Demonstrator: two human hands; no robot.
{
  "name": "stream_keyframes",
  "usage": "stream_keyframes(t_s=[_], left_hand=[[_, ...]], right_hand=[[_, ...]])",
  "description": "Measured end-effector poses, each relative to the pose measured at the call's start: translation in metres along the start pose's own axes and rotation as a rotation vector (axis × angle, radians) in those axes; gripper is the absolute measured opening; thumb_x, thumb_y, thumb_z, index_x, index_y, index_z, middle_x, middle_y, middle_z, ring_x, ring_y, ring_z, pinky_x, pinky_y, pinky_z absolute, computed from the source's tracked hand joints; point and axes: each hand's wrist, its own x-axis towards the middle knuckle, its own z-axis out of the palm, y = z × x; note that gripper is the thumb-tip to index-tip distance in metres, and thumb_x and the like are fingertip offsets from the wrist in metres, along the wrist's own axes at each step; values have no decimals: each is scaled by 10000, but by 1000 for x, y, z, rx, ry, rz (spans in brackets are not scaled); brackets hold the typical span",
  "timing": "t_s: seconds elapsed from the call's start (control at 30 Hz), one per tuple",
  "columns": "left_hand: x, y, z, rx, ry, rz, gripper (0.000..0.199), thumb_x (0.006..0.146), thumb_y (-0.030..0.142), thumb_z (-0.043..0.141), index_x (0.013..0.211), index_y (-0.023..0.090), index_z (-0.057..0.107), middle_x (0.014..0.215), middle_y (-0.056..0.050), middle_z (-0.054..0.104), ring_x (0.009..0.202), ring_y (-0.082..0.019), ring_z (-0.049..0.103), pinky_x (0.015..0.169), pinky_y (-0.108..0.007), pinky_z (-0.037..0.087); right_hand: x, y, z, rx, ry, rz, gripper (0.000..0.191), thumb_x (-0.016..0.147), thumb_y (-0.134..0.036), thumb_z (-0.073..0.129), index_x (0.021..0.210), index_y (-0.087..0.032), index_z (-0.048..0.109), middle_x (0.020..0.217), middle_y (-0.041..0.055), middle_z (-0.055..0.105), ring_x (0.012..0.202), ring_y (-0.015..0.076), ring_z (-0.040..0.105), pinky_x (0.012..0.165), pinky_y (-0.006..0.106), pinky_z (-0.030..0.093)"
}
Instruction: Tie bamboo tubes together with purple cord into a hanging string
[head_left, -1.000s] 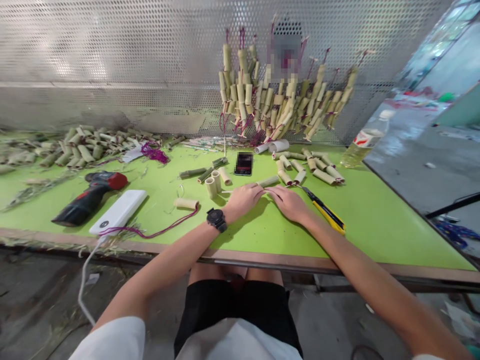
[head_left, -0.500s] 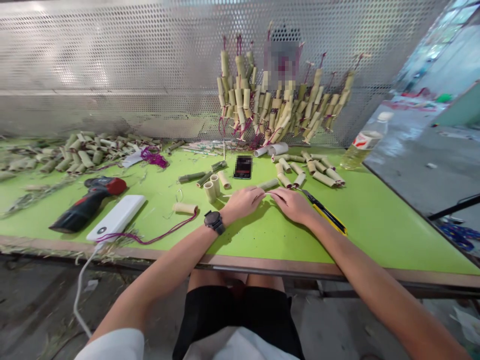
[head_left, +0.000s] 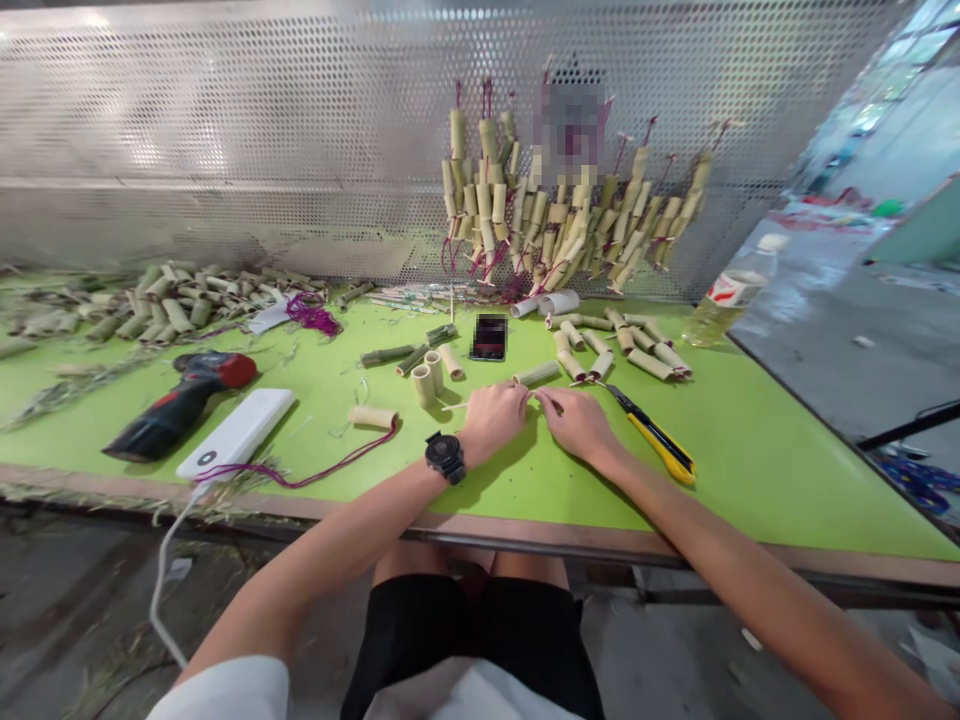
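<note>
My left hand [head_left: 496, 415], below a dark wristwatch [head_left: 445, 457], is closed round a thin pale stick [head_left: 454, 407]. One end of the stick pokes out to the left, near two upright bamboo tubes [head_left: 424, 385]. My right hand [head_left: 577, 422] pinches at the stick's other end, its fingertips almost meeting those of my left. Just beyond both hands lies a short bamboo piece [head_left: 537, 374]. To the right of my right hand rests a yellow and black utility knife [head_left: 654, 437]. A bamboo tube threaded with purple cord [head_left: 373, 417] lies to the left.
A cordless drill [head_left: 180, 405] and a white power bank [head_left: 238, 433] with a cable occupy the left. Behind them is a heap of cut bamboo [head_left: 169, 300]. Strung bamboo figures [head_left: 555, 220] hang on the perforated metal panel [head_left: 225, 130]. A phone [head_left: 489, 338] and a bottle [head_left: 731, 290] stand farther back.
My hands have shifted slightly toward me, and my right hand has drawn a little left. More of the utility knife's handle shows beside my right forearm. The stick stays in my fingers.
</note>
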Motion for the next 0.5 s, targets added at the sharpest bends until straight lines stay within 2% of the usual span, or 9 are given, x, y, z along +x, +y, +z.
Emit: stream_keyframes(t_s=[0.1, 0.23, 0.43, 0.5], left_hand=[[0, 3, 1, 25, -10, -35, 384, 1073, 222, 390, 1032, 147, 764, 1010, -136, 752, 807, -236, 705, 653, -327, 473], [1, 4, 3, 19, -27, -60, 355, 1050, 182, 414, 1082, 158, 767, 1046, -142, 752, 858, -248, 721, 701, -336, 507], [1, 6, 3, 5, -19, -67, 377, 1069, 214, 394, 1067, 161, 766, 1049, -141, 752, 845, -250, 720, 703, -343, 514], [1, 7, 3, 16, -10, -65, 378, 1067, 203, 388, 1055, 152, 762, 1032, -140, 750, 825, -249, 716, 680, -341, 506]], right_hand=[[0, -4, 4, 46, -18, 57, 486, 1109, -399, 359, 1124, -264, 825, 937, 106, 816, 681, 234, 737, 575, 385, 609], [-1, -6, 7, 52, -36, 93, 531, 1110, -405, 314, 1166, -242, 816, 841, 108, 790, 546, 202, 656, 475, 341, 528], [-2, -9, 8, 83, -12, 107, 516, 1099, -390, 325, 1182, -222, 806, 913, 121, 801, 545, 190, 642, 493, 331, 508], [-3, -11, 9, 67, -26, 123, 518, 1105, -384, 324, 1155, -205, 808, 861, 121, 788, 526, 188, 628, 488, 331, 495]])
